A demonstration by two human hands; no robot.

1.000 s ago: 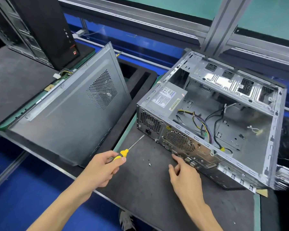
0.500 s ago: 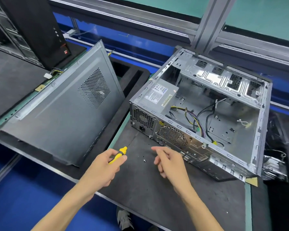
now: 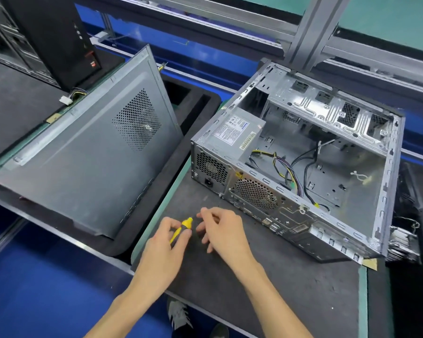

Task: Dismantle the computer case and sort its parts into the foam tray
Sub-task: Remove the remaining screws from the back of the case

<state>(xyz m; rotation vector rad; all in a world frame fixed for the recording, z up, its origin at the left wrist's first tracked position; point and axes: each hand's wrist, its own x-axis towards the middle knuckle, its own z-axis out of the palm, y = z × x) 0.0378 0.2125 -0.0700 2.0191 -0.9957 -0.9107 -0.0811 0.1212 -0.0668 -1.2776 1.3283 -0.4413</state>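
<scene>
Yellow screwdriver [image 3: 181, 231] gripped in left hand [image 3: 164, 250], right hand [image 3: 221, 234] beside it, fingers loosely curled, empty

Dark work mat [image 3: 291, 284] under the fingers [image 3: 213, 215], running right and toward the person. Black tower PC [image 3: 47, 37] upright, far up-left of them, with a white connector [image 3: 66, 100] on coloured wires at its base. Aluminium frame post [image 3: 313, 28] far beyond, up-right. Cardboard scrap [image 3: 371, 262] well right. Shoe [image 3: 180, 315] on blue floor [image 3: 34, 289] below.

Electronics teardown workshop, aluminium-framed bench [image 3: 310, 32], foam tray [image 3: 198, 106], opened computer case [image 3: 303, 167]
</scene>
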